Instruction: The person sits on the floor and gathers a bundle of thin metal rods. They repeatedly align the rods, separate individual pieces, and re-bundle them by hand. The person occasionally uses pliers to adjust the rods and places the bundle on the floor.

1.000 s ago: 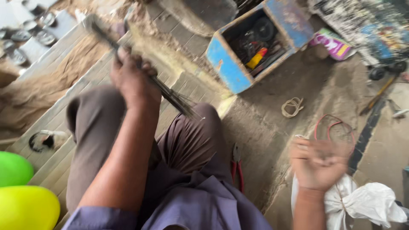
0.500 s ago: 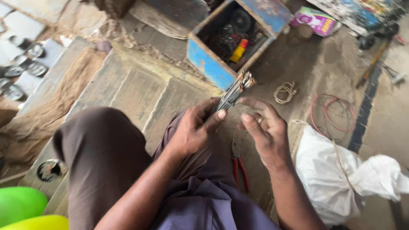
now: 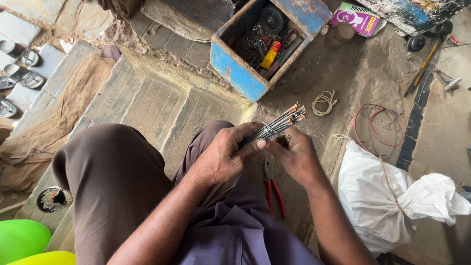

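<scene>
The left hand (image 3: 223, 157) wraps its grip tight around a bundle of thin metal rods (image 3: 275, 125), thumb pressed along the shafts; the right hand (image 3: 294, 156) meets it from the other side, fingers pinched on the same bundle just below the thin wire binding wound around it; the rods jut up and to the right from between the two hands, their copper-coloured tips fanned slightly, above the person's lap; both knees in brown trousers (image 3: 108, 172) frame the lower left of the view. Red-handled pliers (image 3: 273, 185) lie on the ground just under the hands; a small coil of pale cord (image 3: 324, 102) lies on the dirt floor beyond the rod tips; a loop of red wire (image 3: 378, 125) lies near it to the right, just beside a white sack (image 3: 392, 196) tied with string. A blue wooden toolbox (image 3: 243, 73) sits open further up, holding dark tools and a yellow-and-red tube; worn sacking (image 3: 54, 122) covers the ribbed stone step on the left.
</scene>
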